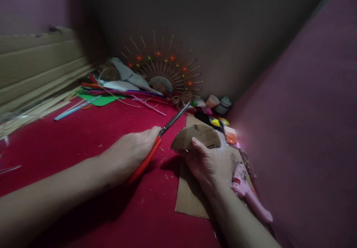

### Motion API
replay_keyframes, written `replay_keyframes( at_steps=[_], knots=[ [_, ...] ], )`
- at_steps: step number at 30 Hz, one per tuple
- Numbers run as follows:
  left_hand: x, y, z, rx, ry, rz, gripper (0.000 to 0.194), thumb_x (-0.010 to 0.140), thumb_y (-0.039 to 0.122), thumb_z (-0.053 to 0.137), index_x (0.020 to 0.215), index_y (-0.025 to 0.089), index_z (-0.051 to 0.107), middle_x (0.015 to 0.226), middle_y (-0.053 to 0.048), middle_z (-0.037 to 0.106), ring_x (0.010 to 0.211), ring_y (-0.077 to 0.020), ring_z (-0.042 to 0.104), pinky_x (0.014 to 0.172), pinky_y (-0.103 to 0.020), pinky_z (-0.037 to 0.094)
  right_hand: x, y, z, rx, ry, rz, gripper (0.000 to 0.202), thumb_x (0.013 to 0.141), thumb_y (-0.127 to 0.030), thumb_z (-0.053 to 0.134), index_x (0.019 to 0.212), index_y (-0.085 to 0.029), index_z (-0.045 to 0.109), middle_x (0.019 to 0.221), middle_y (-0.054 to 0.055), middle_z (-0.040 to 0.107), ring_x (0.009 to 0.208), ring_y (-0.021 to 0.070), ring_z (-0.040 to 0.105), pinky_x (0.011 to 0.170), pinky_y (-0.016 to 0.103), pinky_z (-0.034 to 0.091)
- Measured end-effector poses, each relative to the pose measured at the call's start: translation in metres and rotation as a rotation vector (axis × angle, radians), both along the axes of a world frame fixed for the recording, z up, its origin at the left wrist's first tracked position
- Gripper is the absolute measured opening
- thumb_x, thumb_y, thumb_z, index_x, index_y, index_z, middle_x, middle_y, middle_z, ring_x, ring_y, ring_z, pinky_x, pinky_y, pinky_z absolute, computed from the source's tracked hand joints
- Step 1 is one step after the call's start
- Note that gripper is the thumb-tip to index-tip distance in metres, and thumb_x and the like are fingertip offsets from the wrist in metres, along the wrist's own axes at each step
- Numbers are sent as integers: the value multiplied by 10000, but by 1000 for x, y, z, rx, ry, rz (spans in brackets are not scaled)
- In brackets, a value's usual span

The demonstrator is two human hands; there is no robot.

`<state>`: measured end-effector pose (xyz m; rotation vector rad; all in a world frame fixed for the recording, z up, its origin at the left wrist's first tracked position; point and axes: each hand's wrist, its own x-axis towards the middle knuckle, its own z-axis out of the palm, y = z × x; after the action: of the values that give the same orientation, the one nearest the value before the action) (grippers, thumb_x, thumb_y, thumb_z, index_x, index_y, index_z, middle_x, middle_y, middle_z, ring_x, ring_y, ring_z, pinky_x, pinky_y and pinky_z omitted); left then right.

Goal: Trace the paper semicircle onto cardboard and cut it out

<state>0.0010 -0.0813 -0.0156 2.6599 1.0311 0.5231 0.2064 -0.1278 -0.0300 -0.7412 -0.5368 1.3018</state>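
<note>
My left hand (136, 149) is wrapped round the orange handles of a pair of scissors (175, 118). Their metal blades look closed together and point up and to the right. In my right hand (205, 162) is a half-round piece of cardboard (192, 136), thumb on top and the other fingers mostly hidden beneath. Dark marks show on its face, and its left edge looks ragged. The scissor tips are just above the piece, apart from it. Under my right hand lies a flat cardboard sheet (189, 199) on the red surface (111, 129).
A pink glue gun (252, 196) lies right of my right wrist. At the back stands a fan-shaped decoration (158, 53) with sticks and red flowers. Coloured pipe cleaners (150, 104), a green sheet (97, 99), pale sticks (36, 114) and small pots (223, 105) lie around.
</note>
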Motion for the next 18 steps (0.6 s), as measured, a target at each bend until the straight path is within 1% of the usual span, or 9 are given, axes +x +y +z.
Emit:
replay_keyframes(
  at_steps=[2,4,7,9,11,15,18],
  knots=[
    [0,2,-2,40,-89,-5,281,914,279,388,1156,170,482,1010,-129,647,900,-272,643,795,-405,511,0,-1,1,10,-2,7,374,687,-174,770,1044,-249,688,812,-16,777,706,199,728,794,461,630],
    [1,4,-5,58,-92,-2,316,924,262,371,1202,168,488,1091,-143,629,997,-280,625,879,-426,506,0,-1,2,13,6,11,375,684,-172,770,1041,-250,685,816,-16,780,711,199,731,776,444,635],
    [4,4,-9,10,-47,-6,309,918,246,392,1196,180,509,1101,-130,634,1001,-267,629,890,-407,516,0,-1,2,12,32,17,367,671,-164,782,1015,-250,686,829,-21,788,716,194,733,762,427,640],
    [5,3,-10,-6,-12,-5,302,903,232,419,1182,176,518,1079,-128,636,970,-265,630,873,-406,524,0,0,3,11,40,25,343,670,-166,786,990,-244,691,828,-22,791,710,191,733,768,425,641],
    [7,1,-9,-2,26,-7,302,892,221,431,1175,166,521,1062,-131,632,949,-269,626,852,-412,532,0,0,4,6,35,39,321,669,-172,789,969,-235,695,817,-20,791,694,191,730,772,430,641],
    [9,-1,-5,11,76,32,308,900,196,402,1180,170,526,1069,-134,639,989,-275,632,864,-412,536,-1,-1,4,6,17,47,330,677,-176,782,990,-243,698,825,-19,793,688,194,728,771,435,639],
    [8,-1,-6,1,82,18,300,880,203,443,1167,177,528,1032,-125,647,925,-261,653,826,-385,540,-1,-1,4,7,4,50,331,686,-182,778,1002,-249,703,823,-17,791,695,197,726,770,438,637]
  ],
)
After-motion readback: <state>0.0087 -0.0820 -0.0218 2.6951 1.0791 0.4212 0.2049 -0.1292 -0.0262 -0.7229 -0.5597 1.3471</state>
